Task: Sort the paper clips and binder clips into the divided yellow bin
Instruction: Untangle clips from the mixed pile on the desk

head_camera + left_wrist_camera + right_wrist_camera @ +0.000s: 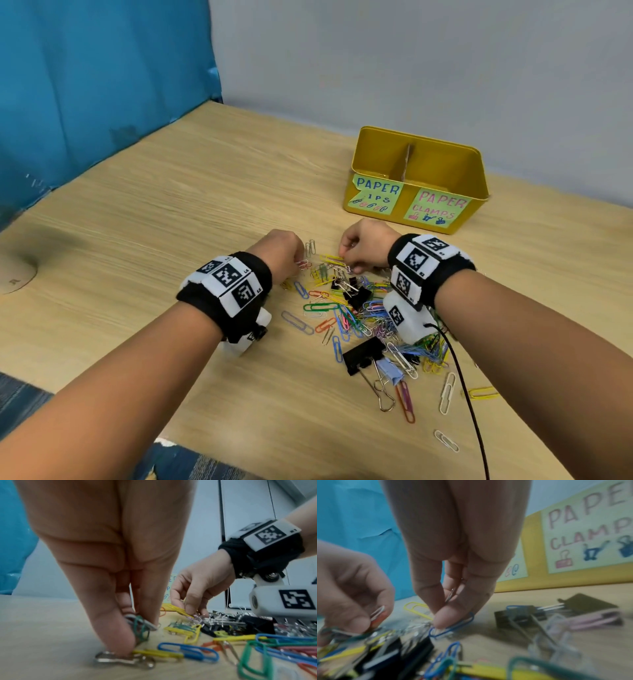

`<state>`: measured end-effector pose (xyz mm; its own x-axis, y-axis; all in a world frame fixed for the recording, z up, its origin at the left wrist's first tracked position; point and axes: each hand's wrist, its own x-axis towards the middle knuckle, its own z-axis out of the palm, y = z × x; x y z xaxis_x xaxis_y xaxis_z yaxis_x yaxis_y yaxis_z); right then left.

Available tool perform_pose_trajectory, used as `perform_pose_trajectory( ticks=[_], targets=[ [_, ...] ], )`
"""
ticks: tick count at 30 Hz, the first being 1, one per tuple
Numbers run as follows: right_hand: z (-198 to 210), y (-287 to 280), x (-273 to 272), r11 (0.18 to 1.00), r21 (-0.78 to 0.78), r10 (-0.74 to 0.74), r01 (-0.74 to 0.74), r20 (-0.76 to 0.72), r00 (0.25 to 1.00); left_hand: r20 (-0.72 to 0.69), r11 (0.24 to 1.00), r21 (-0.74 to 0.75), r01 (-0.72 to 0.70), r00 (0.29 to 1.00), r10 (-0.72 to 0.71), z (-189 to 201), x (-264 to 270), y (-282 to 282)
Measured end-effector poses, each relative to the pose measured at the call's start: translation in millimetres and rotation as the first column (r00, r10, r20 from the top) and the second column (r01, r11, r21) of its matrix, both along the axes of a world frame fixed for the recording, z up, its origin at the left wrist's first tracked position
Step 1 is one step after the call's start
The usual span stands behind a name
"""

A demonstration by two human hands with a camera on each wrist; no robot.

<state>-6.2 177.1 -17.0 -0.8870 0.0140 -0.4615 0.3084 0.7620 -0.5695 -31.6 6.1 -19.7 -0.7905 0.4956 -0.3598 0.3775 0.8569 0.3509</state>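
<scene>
Both hands (279, 251) (364, 245) pinching paper clips (342, 308) from the pile, yellow bin's (416, 178) visible parts bare

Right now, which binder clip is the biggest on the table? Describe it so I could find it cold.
Start at the yellow bin at the back of the wooden table and come toward the camera through the pile of coloured paper clips. At the pile's near edge lies the large black binder clip. It is far wider than the small black binder clips mid-pile.
</scene>
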Motion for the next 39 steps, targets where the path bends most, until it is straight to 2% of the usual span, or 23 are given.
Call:
perform_pose_trajectory(
  ticks=[3, 5, 8, 10, 12, 15, 16, 18, 20, 22, 26, 28, 30, 34, 37, 39],
  targets=[
    [13, 13, 3, 0.990, -0.121, -0.074, 0.076, 0.016, 0.997, 0.166, 0.992, 0.107, -0.073, 0.985, 0.054, -3, -8, 0],
    [26, 19, 2, 0.976, -0.203, -0.091, 0.083, -0.031, 0.995, 0.309, 0.960, 0.219, -0.172, 0.946, 0.099, -3, -16, 0],
    [55, 26, -2, 0.907, -0.405, -0.193, 0.115, -0.158, 0.968, 0.480, 0.830, 0.445, -0.337, 0.872, 0.097, 14, -25, 10],
    [78, 34, -10, 0.846, -0.512, -0.300, 0.146, -0.232, 0.926, 0.468, 0.734, 0.570, -0.368, 0.880, 0.077, 36, -34, 26],
    [93, 43, -23, 0.789, -0.586, -0.418, 0.185, -0.291, 0.861, 0.378, 0.655, 0.671, -0.348, 0.920, 0.101, 57, -49, 48],
    [95, 54, -49, 0.768, -0.569, -0.549, 0.294, -0.348, 0.760, 0.245, 0.603, 0.726, -0.330, 0.944, 0.221, 78, -71, 82],
    [91, 55, -56, 0.776, -0.528, -0.571, 0.345, -0.356, 0.739, 0.191, 0.617, 0.720, -0.316, 0.946, 0.262, 81, -75, 93],
    [80, 58, -67, 0.783, -0.458, -0.593, 0.422, -0.345, 0.727, 0.048, 0.720, 0.648, -0.248, 0.957, 0.286, 86, -76, 109],
    [70, 60, -72, 0.801, -0.409, -0.565, 0.436, -0.280, 0.776, -0.074, 0.826, 0.537, -0.173, 0.965, 0.250, 83, -76, 116],
    [64, 61, -72, 0.840, -0.341, -0.513, 0.422, -0.246, 0.822, -0.124, 0.858, 0.497, -0.130, 0.968, 0.218, 80, -75, 113],
    [65, 58, -67, 0.907, -0.050, -0.398, 0.419, -0.435, 0.808, -0.173, 0.862, 0.489, -0.131, 0.955, 0.243, 68, -72, 90],
    [63, 54, -65, 0.917, 0.021, -0.339, 0.399, -0.486, 0.805, -0.146, 0.840, 0.523, -0.146, 0.955, 0.257, 62, -68, 78],
    [59, 51, -64, 0.922, 0.026, -0.325, 0.387, -0.492, 0.808, -0.109, 0.804, 0.567, -0.179, 0.951, 0.289, 58, -65, 70],
    [51, 51, -61, 0.898, -0.021, -0.394, 0.440, -0.484, 0.781, -0.063, 0.773, 0.599, -0.208, 0.951, 0.304, 57, -61, 69],
    [52, 50, -58, 0.890, -0.038, -0.413, 0.454, -0.489, 0.768, -0.033, 0.797, 0.568, -0.205, 0.962, 0.271, 56, -54, 65],
    [54, 49, -57, 0.884, -0.014, -0.407, 0.468, -0.517, 0.753, -0.017, 0.851, 0.495, -0.176, 0.977, 0.212, 52, -50, 56]
  ],
)
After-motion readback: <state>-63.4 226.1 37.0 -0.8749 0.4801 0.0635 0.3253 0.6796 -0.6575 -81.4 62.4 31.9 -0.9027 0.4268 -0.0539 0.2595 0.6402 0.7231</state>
